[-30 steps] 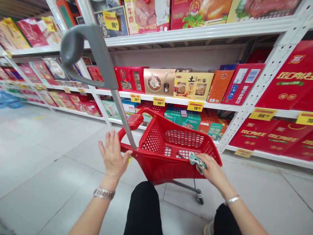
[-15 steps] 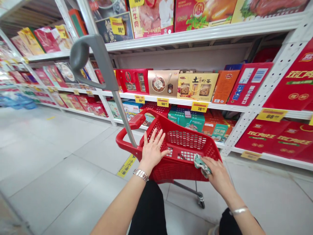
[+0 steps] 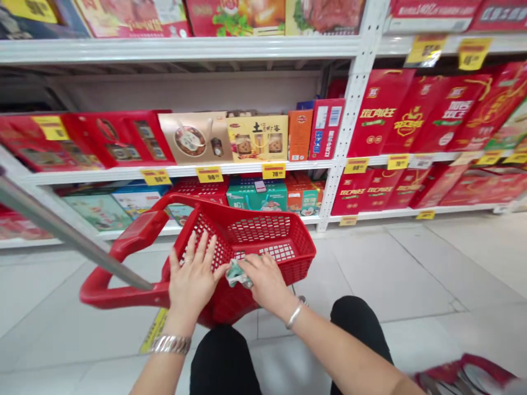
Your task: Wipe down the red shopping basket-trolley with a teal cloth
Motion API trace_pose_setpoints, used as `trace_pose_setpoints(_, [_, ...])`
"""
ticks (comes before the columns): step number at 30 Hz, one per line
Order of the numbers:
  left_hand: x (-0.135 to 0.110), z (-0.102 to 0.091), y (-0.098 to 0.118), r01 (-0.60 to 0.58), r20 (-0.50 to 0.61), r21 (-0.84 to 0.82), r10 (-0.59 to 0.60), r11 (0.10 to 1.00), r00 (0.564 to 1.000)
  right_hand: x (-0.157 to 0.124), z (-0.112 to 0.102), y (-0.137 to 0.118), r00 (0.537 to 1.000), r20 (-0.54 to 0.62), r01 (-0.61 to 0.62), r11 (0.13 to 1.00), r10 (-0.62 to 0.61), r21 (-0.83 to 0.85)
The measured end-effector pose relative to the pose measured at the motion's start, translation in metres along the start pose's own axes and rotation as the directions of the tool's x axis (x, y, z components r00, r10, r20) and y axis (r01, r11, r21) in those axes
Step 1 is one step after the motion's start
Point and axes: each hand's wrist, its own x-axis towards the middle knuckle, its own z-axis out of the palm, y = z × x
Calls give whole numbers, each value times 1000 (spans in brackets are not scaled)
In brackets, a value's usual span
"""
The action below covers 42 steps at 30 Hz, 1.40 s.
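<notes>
In front of my knees stands a red plastic shopping cart [image 3: 242, 302] with perforated basket walls. My left hand [image 3: 193, 280], fingers spread, rests at the near rim toward the handle end. A crumpled green-and-white cloth [image 3: 237, 274] is bunched under the fingers of my right hand [image 3: 265, 277], against the near rim close to my left thumb. The metal pole [image 3: 78, 236] of the cart rises to the left and leaves the view. Through the basket's floor, pale tiles show.
White shelving [image 3: 230, 169] full of boxed goods runs behind the cart, with yellow price tags [image 3: 274, 170] along its edges. Red gift bags [image 3: 381, 112] stand at the right. A red item [image 3: 461, 373], partly cut off, lies on the tiled floor at lower right.
My right hand has slid the cloth leftward along the near rim, close to my left hand. My left hand stays spread on the cart. The view has turned right.
</notes>
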Motion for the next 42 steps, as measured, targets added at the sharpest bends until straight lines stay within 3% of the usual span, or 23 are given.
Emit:
trace_pose_setpoints(4, [-2,-3,-3,3,-28,5,-3,1000,1000,-13,1,25,997,1,-74,997,74,-3])
trace_pose_setpoints(11, [-2,0,-7,35,-25,16,-35,999,999,-35,-42,112,967,33,-250,968,251,-29])
trace_pose_setpoints(14, [1,1,-7,42,-13,19,-42,999,999,-36,-55,138,964,66,-256,967,256,-5])
trace_pose_setpoints(17, [5,2,-8,57,-10,20,-57,998,998,-36,-59,147,968,91,-235,972,232,14])
trace_pose_setpoints(22, [12,8,-18,41,13,15,-41,999,999,-42,-54,132,969,81,-237,971,234,24])
trace_pose_setpoints(26, [18,11,-39,5,70,87,-11,996,998,-57,-46,111,973,29,-230,973,229,35])
trace_pose_setpoints(30, [26,13,-63,42,160,141,-64,989,985,-77,-31,82,971,12,-237,971,237,16])
trace_pose_setpoints(32, [26,17,-64,83,165,151,-108,985,980,-84,-22,64,973,6,-229,973,229,-11])
trace_pose_setpoints(34, [21,23,-51,105,154,138,-126,985,980,-88,-13,45,982,-4,-188,982,188,-21])
trace_pose_setpoints(39, [-5,37,12,65,226,26,-69,998,972,-83,0,4,997,57,-56,998,54,32])
trace_pose_setpoints(42, [-16,35,27,107,239,11,-107,994,965,-85,0,-7,993,112,19,997,-28,80])
